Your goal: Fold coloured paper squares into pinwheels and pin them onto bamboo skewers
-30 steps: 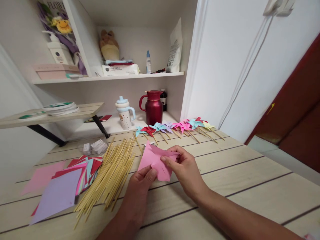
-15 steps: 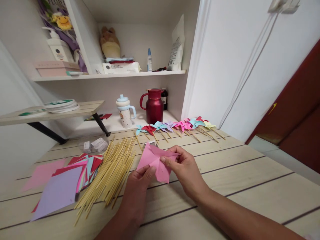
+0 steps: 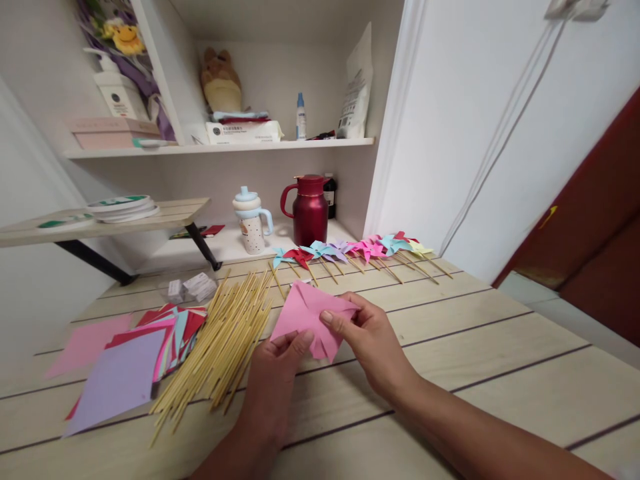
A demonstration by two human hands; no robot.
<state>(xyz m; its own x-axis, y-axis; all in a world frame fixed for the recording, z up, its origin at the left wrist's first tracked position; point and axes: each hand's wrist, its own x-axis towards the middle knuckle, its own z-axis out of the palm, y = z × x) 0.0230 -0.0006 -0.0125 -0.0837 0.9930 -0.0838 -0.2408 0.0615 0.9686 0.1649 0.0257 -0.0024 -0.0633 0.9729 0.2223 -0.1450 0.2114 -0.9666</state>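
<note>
A pink paper square [image 3: 306,308], creased and cut in from its corners, is held above the table between both hands. My left hand [image 3: 280,363] pinches its lower left edge, thumb on top. On the right side, my right hand [image 3: 370,337] grips the paper with the thumb pressed on its face near the middle. Left of my hands lies a loose bundle of thin wooden sticks [image 3: 225,340]. Behind the paper, finished paper pinwheels [image 3: 367,249] on sticks lie in a row. A small object just behind the paper is mostly hidden by it.
Coloured paper sheets [image 3: 120,373] lie fanned at the left, near small white packets [image 3: 200,287]. A red jug [image 3: 311,213] and a speckled cup [image 3: 253,223] stand at the back. A raised wooden stand [image 3: 180,212] holds plates at the left.
The pink paper has been tilted and flattened slightly, so more of its face shows. Both hands keep their hold in nearly the same place.
</note>
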